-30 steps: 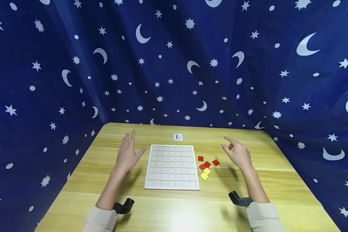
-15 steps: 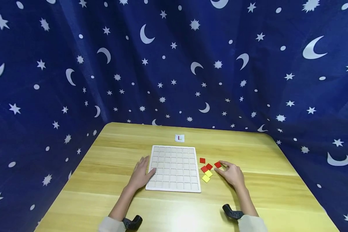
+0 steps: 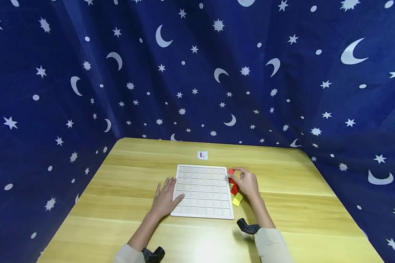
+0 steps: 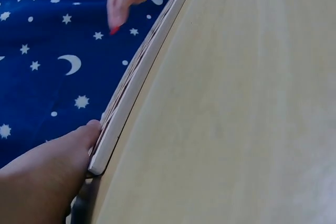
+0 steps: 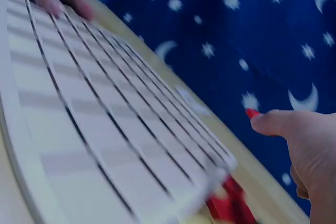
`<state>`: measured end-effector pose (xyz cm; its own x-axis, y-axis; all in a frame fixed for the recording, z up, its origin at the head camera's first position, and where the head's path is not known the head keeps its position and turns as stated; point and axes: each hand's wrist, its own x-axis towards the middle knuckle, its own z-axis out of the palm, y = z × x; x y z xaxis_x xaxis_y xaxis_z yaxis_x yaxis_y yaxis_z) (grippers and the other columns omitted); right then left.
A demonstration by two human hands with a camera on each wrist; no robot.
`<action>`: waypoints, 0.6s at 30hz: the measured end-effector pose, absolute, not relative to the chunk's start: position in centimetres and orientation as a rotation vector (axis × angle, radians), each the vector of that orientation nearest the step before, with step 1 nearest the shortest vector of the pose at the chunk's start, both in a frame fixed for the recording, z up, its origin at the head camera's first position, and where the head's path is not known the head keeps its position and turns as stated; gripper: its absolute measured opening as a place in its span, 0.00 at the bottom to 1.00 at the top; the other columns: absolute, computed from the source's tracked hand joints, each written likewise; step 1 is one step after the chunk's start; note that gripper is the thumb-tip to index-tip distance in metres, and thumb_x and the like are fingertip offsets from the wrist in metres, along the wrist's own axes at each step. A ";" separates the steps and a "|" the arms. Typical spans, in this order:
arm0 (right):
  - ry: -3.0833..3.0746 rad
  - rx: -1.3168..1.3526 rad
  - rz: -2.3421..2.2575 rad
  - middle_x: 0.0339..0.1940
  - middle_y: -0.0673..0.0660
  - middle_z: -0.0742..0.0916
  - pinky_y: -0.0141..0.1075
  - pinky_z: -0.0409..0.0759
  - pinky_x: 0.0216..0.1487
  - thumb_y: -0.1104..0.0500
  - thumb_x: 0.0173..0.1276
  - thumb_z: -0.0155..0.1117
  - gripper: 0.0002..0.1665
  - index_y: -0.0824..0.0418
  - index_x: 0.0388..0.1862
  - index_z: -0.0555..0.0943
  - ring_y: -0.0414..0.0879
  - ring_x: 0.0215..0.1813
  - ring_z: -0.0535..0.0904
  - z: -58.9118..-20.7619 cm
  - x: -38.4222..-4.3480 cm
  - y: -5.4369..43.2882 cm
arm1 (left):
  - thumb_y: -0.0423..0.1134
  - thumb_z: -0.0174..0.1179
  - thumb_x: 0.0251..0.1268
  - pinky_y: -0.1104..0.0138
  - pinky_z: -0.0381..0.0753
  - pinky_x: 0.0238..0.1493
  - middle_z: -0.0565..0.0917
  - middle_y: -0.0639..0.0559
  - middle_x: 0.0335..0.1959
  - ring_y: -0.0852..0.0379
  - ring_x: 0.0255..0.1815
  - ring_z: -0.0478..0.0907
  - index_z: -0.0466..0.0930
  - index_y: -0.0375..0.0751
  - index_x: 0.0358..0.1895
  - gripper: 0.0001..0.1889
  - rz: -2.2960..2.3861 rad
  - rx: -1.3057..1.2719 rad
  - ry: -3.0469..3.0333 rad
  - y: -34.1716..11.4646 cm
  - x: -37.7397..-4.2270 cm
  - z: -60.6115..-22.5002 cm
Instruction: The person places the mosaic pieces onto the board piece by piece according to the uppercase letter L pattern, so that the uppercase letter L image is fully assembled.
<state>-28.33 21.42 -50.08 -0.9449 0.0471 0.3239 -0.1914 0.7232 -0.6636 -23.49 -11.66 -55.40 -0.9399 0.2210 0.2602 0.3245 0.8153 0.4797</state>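
Note:
My right hand point(image 3: 247, 182) pinches a red square tile point(image 3: 231, 171) between thumb and forefinger, near the upper right corner of the white grid board point(image 3: 202, 218). In the right wrist view the held tile point(image 5: 252, 113) pokes out past the fingertip, raised off the table. Along the board's left edge lies my left hand point(image 3: 164, 200), its fingers extended and the thumb on the rim. The left wrist view shows that thumb point(image 4: 90, 132) touching the board's edge point(image 4: 121, 108). More red tiles point(image 3: 234, 189) and yellow tiles point(image 3: 237, 200) sit beside the board's right edge, partly behind my right hand.
A small card point(image 3: 202, 155) with a grid and a coloured pattern lies behind the board. The wooden table point(image 3: 102, 212) ends at a dark blue curtain point(image 3: 197, 73) with stars and moons.
My right hand has lifted the red tile and carried it left toward the board. The board has slid right with my left hand against it, up close to the loose tiles.

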 end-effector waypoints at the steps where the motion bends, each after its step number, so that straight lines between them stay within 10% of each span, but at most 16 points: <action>1: -2.602 0.153 1.076 0.07 0.45 0.61 0.29 0.50 0.12 0.52 0.55 0.70 0.17 0.57 0.44 0.84 0.38 0.12 0.52 -49.9 -28.7 20.4 | 0.60 0.54 0.61 0.46 0.36 0.69 0.59 0.40 0.69 0.44 0.72 0.46 0.56 0.38 0.70 0.40 -0.801 -0.435 -2.791 -11.7 -23.6 -55.4; 18: -2.711 0.503 1.128 0.07 0.43 0.64 0.31 0.55 0.15 0.56 0.54 0.71 0.15 0.57 0.42 0.85 0.35 0.12 0.54 -52.0 -31.4 10.6 | 0.53 0.54 0.65 0.50 0.50 0.68 0.60 0.51 0.70 0.52 0.72 0.46 0.61 0.46 0.69 0.32 -1.057 -0.526 -2.736 -14.0 -24.0 -55.1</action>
